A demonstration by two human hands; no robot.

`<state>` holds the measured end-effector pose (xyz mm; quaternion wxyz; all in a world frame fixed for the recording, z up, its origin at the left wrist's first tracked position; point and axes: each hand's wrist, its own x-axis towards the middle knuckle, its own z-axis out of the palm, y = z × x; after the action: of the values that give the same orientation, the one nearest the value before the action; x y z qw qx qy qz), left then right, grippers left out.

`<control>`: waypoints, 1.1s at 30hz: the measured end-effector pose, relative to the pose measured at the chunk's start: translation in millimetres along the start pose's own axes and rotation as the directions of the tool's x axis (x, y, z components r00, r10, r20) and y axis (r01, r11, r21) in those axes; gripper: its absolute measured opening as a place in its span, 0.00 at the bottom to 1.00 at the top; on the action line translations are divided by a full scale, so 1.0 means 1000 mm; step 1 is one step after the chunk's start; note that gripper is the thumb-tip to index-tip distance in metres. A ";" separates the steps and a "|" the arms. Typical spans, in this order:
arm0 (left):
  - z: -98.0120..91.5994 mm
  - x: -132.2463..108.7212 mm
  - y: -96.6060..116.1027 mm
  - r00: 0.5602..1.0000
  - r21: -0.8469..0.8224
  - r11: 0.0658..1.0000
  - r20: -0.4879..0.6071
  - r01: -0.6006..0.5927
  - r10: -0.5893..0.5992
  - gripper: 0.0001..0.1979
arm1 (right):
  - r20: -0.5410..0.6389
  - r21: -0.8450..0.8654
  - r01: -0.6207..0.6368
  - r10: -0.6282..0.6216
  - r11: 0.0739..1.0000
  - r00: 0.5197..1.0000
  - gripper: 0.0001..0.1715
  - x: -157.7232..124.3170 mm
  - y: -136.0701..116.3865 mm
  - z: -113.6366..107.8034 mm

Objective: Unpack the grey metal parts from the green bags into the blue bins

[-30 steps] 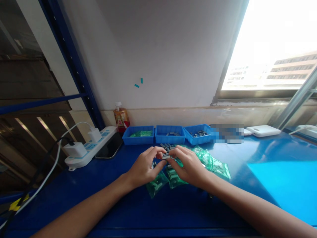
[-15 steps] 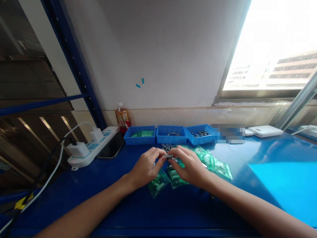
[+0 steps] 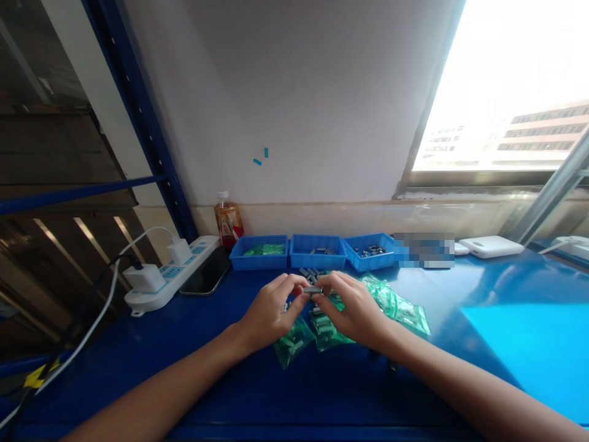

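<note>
small metallic piece (image 3: 313,290) between fingers (image 3: 291,283)

The small held piece (image 3: 313,290) is silvery grey. Around it, green bags (image 3: 294,345) show at seven, five and three o'clock against a deep-blue table (image 3: 221,393). Trays (image 3: 317,261) at ten, twelve and two are brighter blue. The amber bottle (image 3: 226,216) at ten has a white cap (image 3: 223,195); at nine, the power strip (image 3: 173,271) is white with pale-blue panels (image 3: 197,250).

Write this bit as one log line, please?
left hand: pinching small gray piece | right hand: holding its other end | nearby: green bags | behind: three blue bins
</note>
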<state>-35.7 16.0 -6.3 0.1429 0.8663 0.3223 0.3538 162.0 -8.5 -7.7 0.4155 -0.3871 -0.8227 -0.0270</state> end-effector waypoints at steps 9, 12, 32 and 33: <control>-0.002 0.001 0.000 0.999 -0.025 1.000 0.053 0.008 -0.007 0.10 | 0.013 0.008 0.059 -0.059 0.998 0.998 0.05 0.000 0.002 0.001; 0.000 0.000 -0.001 1.000 -0.034 0.999 0.007 -0.013 0.013 0.11 | -0.003 -0.001 0.063 -0.063 0.998 0.998 0.05 0.000 0.003 0.002; -0.001 0.000 -0.001 0.998 -0.030 1.000 0.063 -0.007 0.009 0.10 | 0.005 0.003 0.037 -0.037 0.999 0.999 0.05 0.000 0.001 0.001; -0.001 0.000 -0.001 0.999 -0.032 0.999 0.046 -0.010 0.012 0.11 | 0.001 -0.001 0.032 -0.032 0.999 0.999 0.06 0.000 0.002 0.001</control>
<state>-37.0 16.9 -6.5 0.1620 0.8737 0.3086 0.3393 162.4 -6.8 -8.8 0.4144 -0.3740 -0.8290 -0.0339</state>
